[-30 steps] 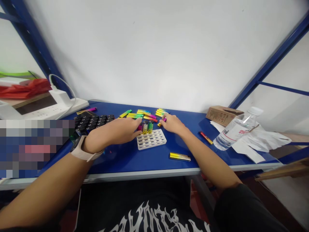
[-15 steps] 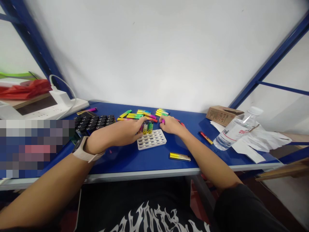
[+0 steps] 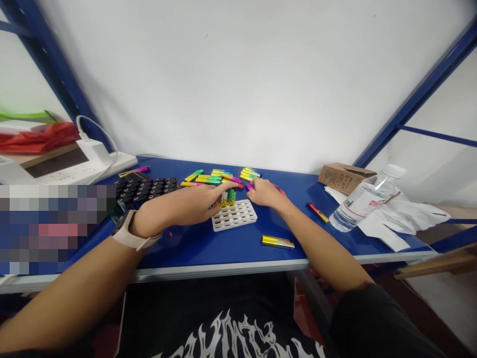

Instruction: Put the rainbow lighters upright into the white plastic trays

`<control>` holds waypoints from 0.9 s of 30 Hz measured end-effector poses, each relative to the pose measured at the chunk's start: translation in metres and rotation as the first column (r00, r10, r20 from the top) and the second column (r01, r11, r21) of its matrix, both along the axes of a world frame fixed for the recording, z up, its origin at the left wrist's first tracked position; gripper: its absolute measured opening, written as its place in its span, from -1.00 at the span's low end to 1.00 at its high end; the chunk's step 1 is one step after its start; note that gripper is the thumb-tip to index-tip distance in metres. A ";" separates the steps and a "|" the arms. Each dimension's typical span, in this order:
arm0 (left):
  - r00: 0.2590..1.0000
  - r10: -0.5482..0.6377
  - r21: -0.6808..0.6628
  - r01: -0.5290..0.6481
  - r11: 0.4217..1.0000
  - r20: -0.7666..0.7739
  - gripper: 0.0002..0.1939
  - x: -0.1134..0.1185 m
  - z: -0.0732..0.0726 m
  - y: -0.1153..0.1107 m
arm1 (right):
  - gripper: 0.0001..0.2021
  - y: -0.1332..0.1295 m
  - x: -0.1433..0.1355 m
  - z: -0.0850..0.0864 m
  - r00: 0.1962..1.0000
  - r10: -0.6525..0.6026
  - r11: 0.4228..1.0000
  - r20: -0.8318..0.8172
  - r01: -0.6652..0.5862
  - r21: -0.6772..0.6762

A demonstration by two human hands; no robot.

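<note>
A white tray with rows of holes [image 3: 235, 217] lies on the blue table [image 3: 208, 248]. Small green and yellow cylinders [image 3: 231, 197] stand upright at its back left. My left hand [image 3: 201, 201] is beside them, its index finger stretched over their tops and its thumb side near the tray's left edge. To the right, my right hand [image 3: 264, 193] pinches a small magenta piece [image 3: 250, 187] behind the tray's right corner. Behind both hands lie several shiny coloured strips [image 3: 208, 179], yellow, green, magenta and red.
Black cylinders [image 3: 143, 191] stand grouped at the left, near a white power strip [image 3: 70, 171]. At the right are a water bottle [image 3: 359, 206], a cardboard box [image 3: 343, 176], and white plastic. A yellow strip [image 3: 278, 242] lies near the front edge, a red-yellow one [image 3: 318, 212] further right.
My left index finger has reached further right over the upright cylinders. My right hand has shifted slightly, and the magenta piece has tilted and moved a little left.
</note>
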State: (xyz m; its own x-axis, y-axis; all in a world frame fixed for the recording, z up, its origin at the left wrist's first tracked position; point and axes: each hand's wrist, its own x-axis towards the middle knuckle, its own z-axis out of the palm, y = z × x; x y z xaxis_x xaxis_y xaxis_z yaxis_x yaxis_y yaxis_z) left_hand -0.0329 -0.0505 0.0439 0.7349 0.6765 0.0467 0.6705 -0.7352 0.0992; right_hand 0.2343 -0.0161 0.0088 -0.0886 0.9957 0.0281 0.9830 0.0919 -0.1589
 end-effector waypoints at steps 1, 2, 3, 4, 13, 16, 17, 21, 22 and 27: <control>1.000 0.005 -0.020 -0.005 1.000 -0.020 -0.23 0.000 0.001 0.000 | -0.70 0.001 0.000 0.000 1.000 -0.004 1.000 -0.002 0.004 -0.003; 0.999 0.008 -0.038 -0.010 0.999 -0.036 -0.23 0.001 0.001 -0.001 | -0.71 0.001 0.000 0.000 1.000 -0.006 1.000 -0.004 0.006 -0.004; 0.999 0.012 -0.049 -0.014 0.999 -0.045 -0.23 0.001 0.002 -0.001 | -0.72 0.002 0.000 0.000 1.000 -0.008 1.000 -0.006 0.007 -0.006; 0.999 0.016 -0.055 -0.019 0.998 -0.045 -0.22 0.001 0.002 -0.001 | -0.73 0.002 0.000 0.000 1.000 -0.008 1.000 -0.008 0.008 -0.007; 0.999 0.027 -0.082 -0.029 0.996 -0.024 -0.23 0.002 0.006 -0.004 | -0.61 -0.002 0.001 0.002 0.988 -0.018 1.000 -0.153 0.020 0.011; 1.000 0.022 -0.064 -0.023 0.998 -0.018 -0.24 0.004 0.007 -0.005 | -0.64 -0.003 0.001 0.002 0.972 -0.029 0.999 -0.233 0.036 0.023; 0.999 0.027 -0.047 -0.028 0.999 -0.024 -0.24 0.004 0.007 -0.005 | -0.65 -0.003 0.000 0.002 0.967 -0.032 0.999 -0.252 0.041 0.031; 0.995 0.068 0.001 -0.068 0.998 -0.068 -0.17 0.002 0.003 -0.003 | -0.71 -0.003 -0.002 0.005 0.930 -0.016 0.992 -0.368 0.061 0.113; 0.994 0.077 0.007 -0.076 0.997 -0.073 -0.15 0.001 0.002 -0.001 | -0.70 -0.004 -0.002 0.006 0.917 0.003 0.988 -0.400 0.059 0.142; 0.989 0.122 0.028 -0.120 0.992 -0.089 -0.14 -0.001 -0.004 0.004 | -0.67 -0.003 -0.002 0.009 0.846 0.139 0.957 -0.516 0.019 0.290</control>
State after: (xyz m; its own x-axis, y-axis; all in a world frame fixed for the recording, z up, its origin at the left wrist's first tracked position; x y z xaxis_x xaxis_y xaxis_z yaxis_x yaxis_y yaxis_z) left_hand -0.0342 -0.0461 0.0394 0.6494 0.7605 0.0002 0.7603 -0.6493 0.0189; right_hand 0.2318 -0.0191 0.0178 -0.0405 0.9333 0.3569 0.7482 0.2651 -0.6082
